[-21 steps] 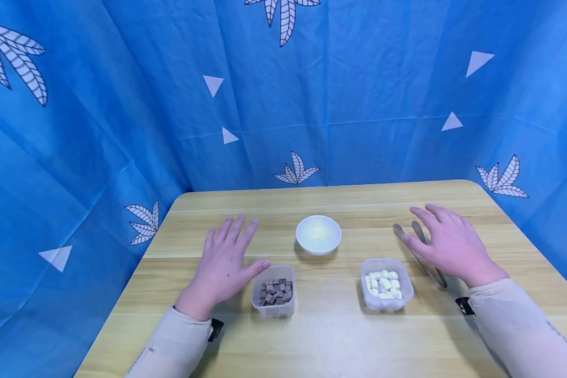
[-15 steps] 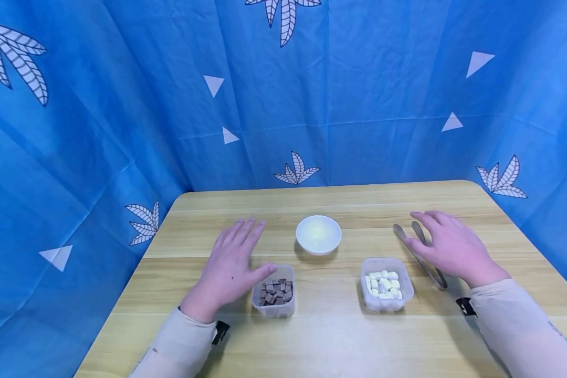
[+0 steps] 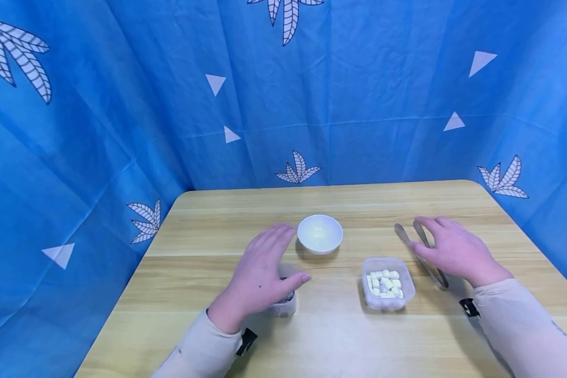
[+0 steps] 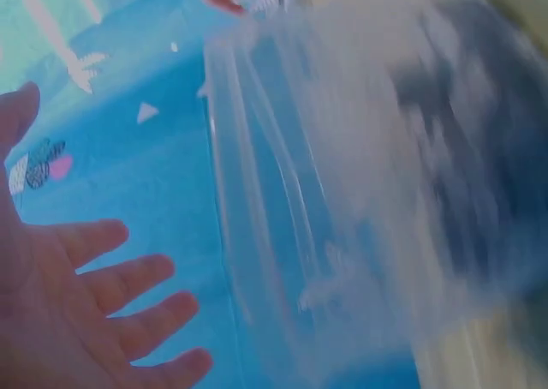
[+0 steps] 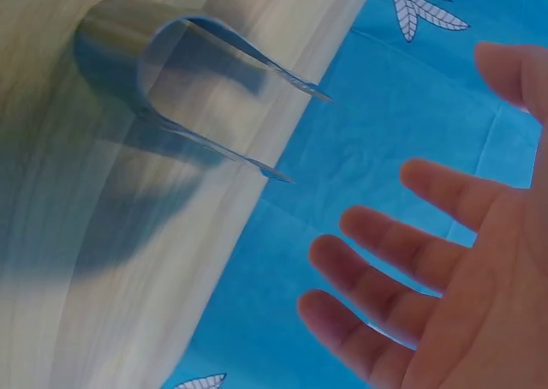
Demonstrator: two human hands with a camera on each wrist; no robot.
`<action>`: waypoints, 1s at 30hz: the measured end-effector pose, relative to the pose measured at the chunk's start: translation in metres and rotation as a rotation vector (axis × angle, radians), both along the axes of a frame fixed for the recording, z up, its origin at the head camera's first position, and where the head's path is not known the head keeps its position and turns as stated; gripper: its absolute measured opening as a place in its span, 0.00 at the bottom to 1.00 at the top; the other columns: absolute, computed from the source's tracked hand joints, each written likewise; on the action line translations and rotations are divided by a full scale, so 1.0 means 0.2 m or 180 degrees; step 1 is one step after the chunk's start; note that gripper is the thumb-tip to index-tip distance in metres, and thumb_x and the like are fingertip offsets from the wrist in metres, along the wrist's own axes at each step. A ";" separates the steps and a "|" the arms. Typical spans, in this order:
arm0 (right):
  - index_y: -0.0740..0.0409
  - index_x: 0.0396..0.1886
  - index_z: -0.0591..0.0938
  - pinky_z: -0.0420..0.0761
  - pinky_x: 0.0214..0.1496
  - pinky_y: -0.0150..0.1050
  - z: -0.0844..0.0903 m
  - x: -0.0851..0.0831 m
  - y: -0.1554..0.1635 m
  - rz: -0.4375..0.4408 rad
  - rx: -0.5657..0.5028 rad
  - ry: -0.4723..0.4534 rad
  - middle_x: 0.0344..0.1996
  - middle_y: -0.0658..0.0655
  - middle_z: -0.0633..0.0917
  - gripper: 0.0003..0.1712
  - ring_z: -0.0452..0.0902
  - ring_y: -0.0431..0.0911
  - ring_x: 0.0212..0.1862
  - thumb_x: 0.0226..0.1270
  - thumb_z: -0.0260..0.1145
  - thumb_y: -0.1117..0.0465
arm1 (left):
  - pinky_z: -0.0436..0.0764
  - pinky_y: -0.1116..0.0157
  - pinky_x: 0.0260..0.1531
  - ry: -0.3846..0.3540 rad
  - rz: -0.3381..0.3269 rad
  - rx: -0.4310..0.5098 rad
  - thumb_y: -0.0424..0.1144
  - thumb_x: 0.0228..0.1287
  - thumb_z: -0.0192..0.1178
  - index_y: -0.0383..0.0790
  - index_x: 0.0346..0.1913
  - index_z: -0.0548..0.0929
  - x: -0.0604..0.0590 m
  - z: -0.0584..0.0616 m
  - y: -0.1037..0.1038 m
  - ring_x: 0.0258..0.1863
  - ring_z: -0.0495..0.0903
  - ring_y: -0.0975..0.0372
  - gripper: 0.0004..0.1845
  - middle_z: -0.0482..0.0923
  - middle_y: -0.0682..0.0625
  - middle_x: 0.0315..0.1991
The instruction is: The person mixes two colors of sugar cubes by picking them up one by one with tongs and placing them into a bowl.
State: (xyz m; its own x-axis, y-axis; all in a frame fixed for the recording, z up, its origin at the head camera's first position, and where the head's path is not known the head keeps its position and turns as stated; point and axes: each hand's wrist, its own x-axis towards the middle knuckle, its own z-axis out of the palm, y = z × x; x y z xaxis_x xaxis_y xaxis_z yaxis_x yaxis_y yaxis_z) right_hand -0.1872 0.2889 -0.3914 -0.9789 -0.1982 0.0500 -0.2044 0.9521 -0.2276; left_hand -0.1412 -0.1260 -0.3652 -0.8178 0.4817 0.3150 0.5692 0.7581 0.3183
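My left hand (image 3: 260, 273) reaches over the left clear plastic tub (image 3: 283, 310), fingers straight and thumb spread, covering most of the brown cubes inside. The fingertips come close to the left side of a white bowl (image 3: 319, 234). In the left wrist view the tub wall (image 4: 265, 192) looms large and blurred, apart from the fingers. On the right, my right hand (image 3: 453, 253) hovers over metal tongs (image 3: 440, 281), its fingers relaxed and holding nothing. The right wrist view shows the tongs (image 5: 111, 50) lying on the table, away from the fingertips.
A second clear tub (image 3: 388, 305) with several small white pieces (image 3: 385, 283) stands left of the tongs. The wooden table (image 3: 331, 341) has a rounded back edge against a blue patterned curtain (image 3: 359, 105).
My left hand has moved right, from beside the left tub to over it, hiding most of the cubes. My right hand has lowered slightly towards the tongs.
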 end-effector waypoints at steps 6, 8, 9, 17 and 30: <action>0.65 0.73 0.68 0.75 0.51 0.71 -0.01 -0.01 0.02 0.0008 0.0049 -0.0152 0.64 0.77 0.71 0.48 0.68 0.74 0.62 0.69 0.58 0.32 | 0.57 0.50 0.73 -0.0181 -0.0210 -0.0047 0.73 0.65 0.53 0.46 0.80 0.58 0.03 -0.04 0.15 0.76 0.57 0.55 0.49 0.58 0.51 0.78; 0.68 0.72 0.68 0.75 0.51 0.71 -0.02 -0.02 0.03 0.0006 0.0043 -0.0216 0.64 0.78 0.72 0.49 0.69 0.74 0.62 0.69 0.58 0.32 | 0.57 0.51 0.73 -0.0247 -0.0249 -0.0044 0.74 0.64 0.51 0.48 0.80 0.57 0.04 -0.06 0.20 0.76 0.56 0.57 0.50 0.58 0.52 0.78; 0.69 0.72 0.68 0.75 0.51 0.70 -0.02 -0.02 0.03 -0.0002 0.0028 -0.0250 0.63 0.78 0.72 0.50 0.69 0.74 0.61 0.69 0.59 0.32 | 0.58 0.51 0.73 -0.0277 -0.0266 -0.0033 0.75 0.64 0.51 0.49 0.80 0.57 0.04 -0.06 0.22 0.76 0.56 0.58 0.50 0.58 0.53 0.78; 0.79 0.65 0.69 0.81 0.43 0.63 -0.07 -0.02 0.06 -0.0030 -0.0068 -0.0496 0.49 0.75 0.80 0.51 0.79 0.65 0.47 0.65 0.66 0.35 | 0.61 0.54 0.71 -0.0471 -0.0466 0.0206 0.69 0.62 0.60 0.51 0.80 0.57 0.05 -0.12 0.41 0.75 0.58 0.61 0.49 0.57 0.56 0.78; 0.80 0.57 0.70 0.80 0.34 0.52 -0.08 -0.02 0.07 -0.0067 -0.0225 -0.0930 0.35 0.62 0.82 0.53 0.77 0.52 0.33 0.60 0.69 0.33 | 0.69 0.54 0.67 -0.0873 -0.0275 0.0513 0.66 0.56 0.68 0.53 0.79 0.57 0.02 -0.29 0.65 0.74 0.60 0.61 0.52 0.58 0.56 0.77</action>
